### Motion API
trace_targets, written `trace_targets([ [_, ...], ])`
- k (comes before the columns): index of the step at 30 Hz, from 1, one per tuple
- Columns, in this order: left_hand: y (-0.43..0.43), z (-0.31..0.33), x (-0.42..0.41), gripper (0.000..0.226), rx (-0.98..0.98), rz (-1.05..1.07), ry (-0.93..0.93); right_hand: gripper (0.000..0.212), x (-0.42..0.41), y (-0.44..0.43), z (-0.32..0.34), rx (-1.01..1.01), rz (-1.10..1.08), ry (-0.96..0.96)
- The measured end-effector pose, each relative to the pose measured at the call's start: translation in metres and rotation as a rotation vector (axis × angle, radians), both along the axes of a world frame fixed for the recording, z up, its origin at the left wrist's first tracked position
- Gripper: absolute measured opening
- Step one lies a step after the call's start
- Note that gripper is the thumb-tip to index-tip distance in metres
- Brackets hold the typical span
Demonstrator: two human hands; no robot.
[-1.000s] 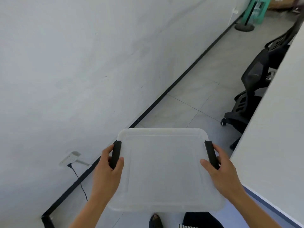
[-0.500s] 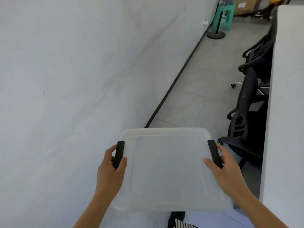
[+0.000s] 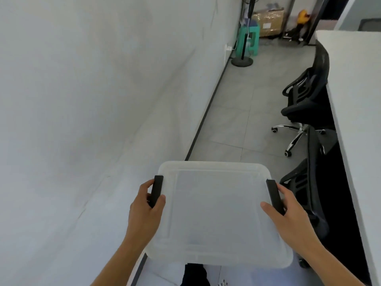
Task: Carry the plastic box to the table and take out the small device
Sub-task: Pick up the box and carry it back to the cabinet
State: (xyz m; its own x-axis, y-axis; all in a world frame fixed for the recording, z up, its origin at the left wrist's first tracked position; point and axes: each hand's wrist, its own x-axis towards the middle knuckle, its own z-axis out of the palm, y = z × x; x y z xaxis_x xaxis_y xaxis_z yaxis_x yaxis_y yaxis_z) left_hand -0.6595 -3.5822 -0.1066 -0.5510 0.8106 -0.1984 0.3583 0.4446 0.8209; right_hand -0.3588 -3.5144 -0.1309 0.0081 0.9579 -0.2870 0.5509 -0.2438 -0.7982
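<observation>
A translucent plastic box (image 3: pixel 216 213) with a frosted lid and two black side latches is held level in front of me, above the floor. My left hand (image 3: pixel 145 211) grips its left edge over the left latch. My right hand (image 3: pixel 288 215) grips the right edge over the right latch. The lid is on, and what is inside does not show through it. A white table (image 3: pixel 358 104) runs along the right side of the view.
A white wall (image 3: pixel 92 110) fills the left. Black office chairs (image 3: pixel 303 104) stand along the table's edge on the grey tile floor. Far ahead are a fan stand (image 3: pixel 243 56), a green stool (image 3: pixel 250 38) and a cardboard box (image 3: pixel 268 23).
The view has swung along the aisle, so more floor, chairs and the far end show. Both hands keep the same grip on the box.
</observation>
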Motion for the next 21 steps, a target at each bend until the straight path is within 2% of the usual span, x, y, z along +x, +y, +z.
trace_targets([
  [5,0.154,0.018,-0.03,0.042,0.026,-0.169,0.025,0.061,-0.022,0.101,0.011,0.039,-0.165,-0.007],
  [11,0.315,0.025,-0.025,0.042,0.046,-0.316,0.017,0.064,-0.017,0.222,0.02,0.051,-0.306,-0.026],
  [21,0.576,0.021,0.009,0.042,0.048,-0.313,0.031,0.061,0.013,0.492,0.015,0.058,-0.292,-0.038],
])
